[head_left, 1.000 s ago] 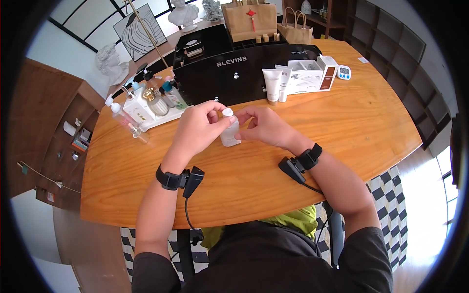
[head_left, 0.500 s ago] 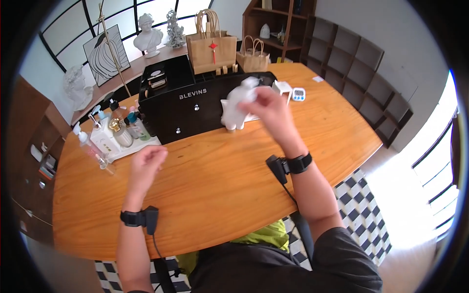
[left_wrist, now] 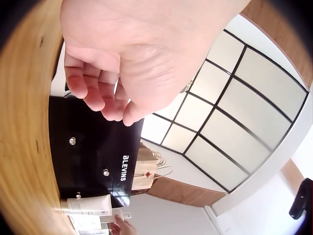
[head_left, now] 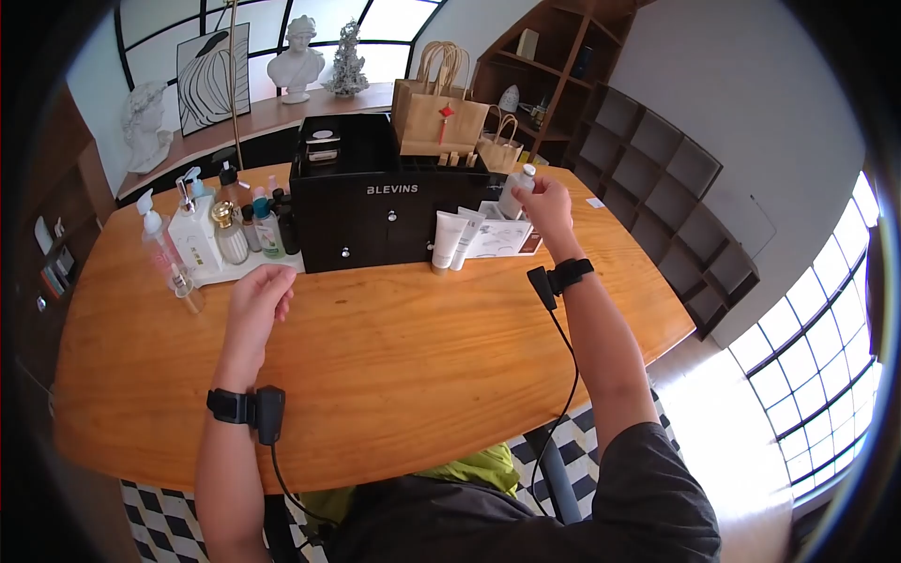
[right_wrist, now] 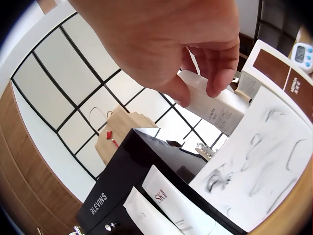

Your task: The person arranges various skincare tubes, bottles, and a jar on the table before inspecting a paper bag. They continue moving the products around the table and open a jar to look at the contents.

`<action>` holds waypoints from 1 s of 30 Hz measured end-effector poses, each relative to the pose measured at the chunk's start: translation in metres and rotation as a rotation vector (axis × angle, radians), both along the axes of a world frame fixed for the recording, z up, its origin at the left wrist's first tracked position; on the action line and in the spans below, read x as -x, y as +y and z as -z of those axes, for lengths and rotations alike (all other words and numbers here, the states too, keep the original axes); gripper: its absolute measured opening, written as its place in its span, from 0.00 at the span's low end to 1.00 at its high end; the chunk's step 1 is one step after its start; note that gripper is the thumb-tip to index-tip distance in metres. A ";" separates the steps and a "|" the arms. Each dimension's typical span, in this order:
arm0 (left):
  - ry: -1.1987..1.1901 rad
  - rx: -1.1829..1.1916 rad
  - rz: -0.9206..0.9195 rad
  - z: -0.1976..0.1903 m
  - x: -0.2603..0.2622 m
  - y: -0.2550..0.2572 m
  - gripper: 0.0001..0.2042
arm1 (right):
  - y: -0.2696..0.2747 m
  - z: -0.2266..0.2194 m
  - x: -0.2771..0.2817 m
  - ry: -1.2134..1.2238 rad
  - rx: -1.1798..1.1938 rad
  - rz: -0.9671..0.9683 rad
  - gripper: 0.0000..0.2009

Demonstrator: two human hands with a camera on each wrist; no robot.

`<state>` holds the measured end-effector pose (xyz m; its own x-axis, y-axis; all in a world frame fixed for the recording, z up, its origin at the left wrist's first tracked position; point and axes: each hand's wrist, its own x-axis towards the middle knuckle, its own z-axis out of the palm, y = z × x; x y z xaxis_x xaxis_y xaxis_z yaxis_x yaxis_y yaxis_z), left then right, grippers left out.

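Observation:
My right hand (head_left: 549, 208) pinches a small whitish bottle (head_left: 516, 194) by its side between thumb and fingers. In the right wrist view, the bottle (right_wrist: 215, 105) with fine print tilts behind the top edge of a white box (right_wrist: 259, 161) printed with eye sketches; its lower end is hidden. My left hand (head_left: 255, 308) is over the table's left part, its fingers loosely curled with nothing in them. Two white tubes, one a cream tube (head_left: 448, 239), stand against the black BLEVINS case (head_left: 366, 211) just left of the box.
Pump bottles and flasks, such as a white pump bottle (head_left: 194, 233), crowd a white tray (head_left: 246, 270) at the left. Paper bags, including a large one (head_left: 436, 117), stand behind the case. A small digital timer (right_wrist: 301, 56) shows beyond the box in the right wrist view.
Both hands were at the bottle at first. My right hand has carried it away to the right, over the white box; my left hand has let go and drawn back left. The head view has shifted.

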<state>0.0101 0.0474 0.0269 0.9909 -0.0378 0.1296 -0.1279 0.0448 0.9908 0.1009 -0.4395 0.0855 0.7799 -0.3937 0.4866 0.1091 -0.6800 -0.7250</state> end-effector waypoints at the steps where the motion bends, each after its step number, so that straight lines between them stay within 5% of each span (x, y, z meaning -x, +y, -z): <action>1: -0.027 -0.023 0.012 -0.001 0.001 -0.001 0.11 | 0.001 0.001 0.001 0.005 0.007 -0.001 0.17; 13: 0.010 -0.026 0.025 -0.011 0.010 -0.006 0.10 | -0.020 0.024 -0.016 0.085 0.106 -0.050 0.18; 18: 0.012 -0.017 0.022 -0.010 0.008 -0.005 0.10 | -0.006 0.010 -0.008 -0.281 0.315 0.122 0.15; 22: 0.005 0.002 0.056 -0.001 0.001 0.001 0.10 | 0.076 -0.025 0.021 -0.260 0.037 -0.162 0.12; 24: 0.025 0.000 0.031 0.003 0.000 0.002 0.10 | 0.142 -0.042 0.052 -0.127 -0.070 -0.524 0.10; 30: 0.053 0.012 -0.017 0.014 -0.012 0.022 0.12 | 0.295 -0.040 0.057 0.011 0.301 -0.894 0.10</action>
<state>0.0218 0.0691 0.0131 0.9968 -0.0195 0.0773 -0.0761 0.0551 0.9956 0.0436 -0.1443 0.1253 0.7372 0.4938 0.4612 0.6749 -0.5065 -0.5366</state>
